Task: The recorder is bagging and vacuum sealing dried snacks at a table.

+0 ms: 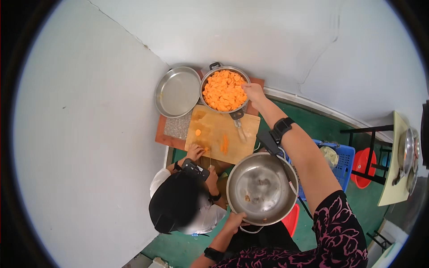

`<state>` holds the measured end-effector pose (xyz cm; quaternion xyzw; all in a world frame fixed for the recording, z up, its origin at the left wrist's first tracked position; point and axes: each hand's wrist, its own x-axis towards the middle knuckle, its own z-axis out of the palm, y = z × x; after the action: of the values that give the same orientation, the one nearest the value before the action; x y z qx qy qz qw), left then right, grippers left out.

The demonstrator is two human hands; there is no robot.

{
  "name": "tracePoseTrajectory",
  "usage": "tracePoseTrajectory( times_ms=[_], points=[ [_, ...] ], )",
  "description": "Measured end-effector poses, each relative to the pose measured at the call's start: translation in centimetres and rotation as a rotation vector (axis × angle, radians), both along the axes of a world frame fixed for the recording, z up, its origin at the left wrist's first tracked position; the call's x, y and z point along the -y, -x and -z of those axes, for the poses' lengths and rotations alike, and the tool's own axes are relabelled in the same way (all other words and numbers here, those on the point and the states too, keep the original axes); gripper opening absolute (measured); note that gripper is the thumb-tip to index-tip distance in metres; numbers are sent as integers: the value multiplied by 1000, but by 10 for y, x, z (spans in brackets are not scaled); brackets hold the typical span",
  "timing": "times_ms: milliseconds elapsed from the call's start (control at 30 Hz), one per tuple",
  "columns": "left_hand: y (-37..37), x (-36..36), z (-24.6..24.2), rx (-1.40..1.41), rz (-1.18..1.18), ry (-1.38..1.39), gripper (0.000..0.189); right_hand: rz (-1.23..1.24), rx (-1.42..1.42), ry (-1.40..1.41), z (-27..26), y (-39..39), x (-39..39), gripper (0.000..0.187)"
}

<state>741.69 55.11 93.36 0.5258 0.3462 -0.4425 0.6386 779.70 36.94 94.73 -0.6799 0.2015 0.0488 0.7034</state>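
Observation:
My left hand grips the rim of a large empty steel pan near its wire handle; stains mark the pan's bottom. My right arm reaches forward, and my right hand is at the right rim of a steel pot with black handles. Sliced carrots fill that pot. The fingers of my right hand are bent over the slices at the rim; whether they hold any cannot be told. Just below the pot lies a wooden cutting board with a peeler or knife and carrot strips on it.
A co-worker in a black cap cuts carrot with a knife at the board's near edge, left of my pan. A round steel tray stands back left beside the wall. To the right are a blue plastic crate, a red basin and a table.

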Motion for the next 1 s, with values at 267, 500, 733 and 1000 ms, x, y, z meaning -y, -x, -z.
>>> tracePoseTrajectory(
  times_ms=[267, 500, 733, 1000],
  points=[
    [-23, 12, 10, 8, -128, -72, 32, -40, -39, 45, 48, 46, 68, 15],
    [-69, 17, 17, 52, -166, 27, 31, 17, -217, 333, 60, 234, 137, 53],
    [-67, 45, 11, 240, 37, 37, 33, 19, -533, -332, 69, 367, 108, 32],
    [-31, 52, -20, 531, 320, 405, 42, 706, -183, -686, 63, 462, 131, 14]
  ],
)
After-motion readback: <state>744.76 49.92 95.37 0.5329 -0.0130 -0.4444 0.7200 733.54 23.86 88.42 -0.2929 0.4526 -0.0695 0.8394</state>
